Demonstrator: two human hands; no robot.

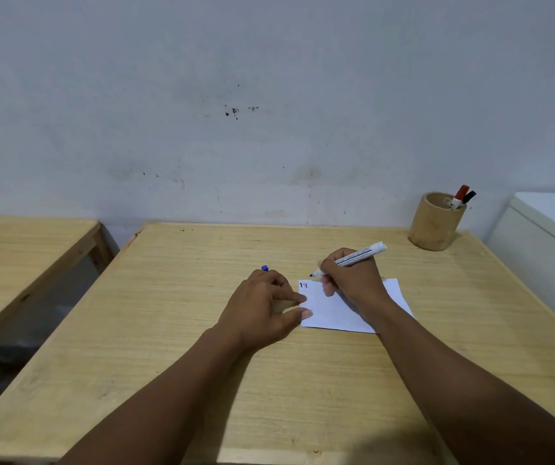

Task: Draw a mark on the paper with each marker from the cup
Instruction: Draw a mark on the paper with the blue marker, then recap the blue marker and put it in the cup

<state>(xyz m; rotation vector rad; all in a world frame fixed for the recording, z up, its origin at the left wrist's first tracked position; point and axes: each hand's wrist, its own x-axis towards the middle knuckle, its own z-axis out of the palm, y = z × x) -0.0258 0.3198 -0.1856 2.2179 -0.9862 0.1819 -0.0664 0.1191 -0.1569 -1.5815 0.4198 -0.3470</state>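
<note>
A small white paper (333,313) lies on the wooden table (168,330), with short black, blue and red marks in its top left corner. My right hand (353,280) grips an uncapped white marker (356,257), its dark tip hovering just above the paper's top edge. My left hand (266,307) rests at the paper's left edge, thumb and forefinger touching it, and holds a blue cap (265,268) that pokes out behind the knuckles. A bamboo cup (435,223) at the back right holds a red-capped marker (460,195) and a black-capped marker (469,197).
A second wooden table (17,250) stands to the left across a gap. A white cabinet or appliance (551,236) sits against the table's right side. The grey wall runs right behind the table.
</note>
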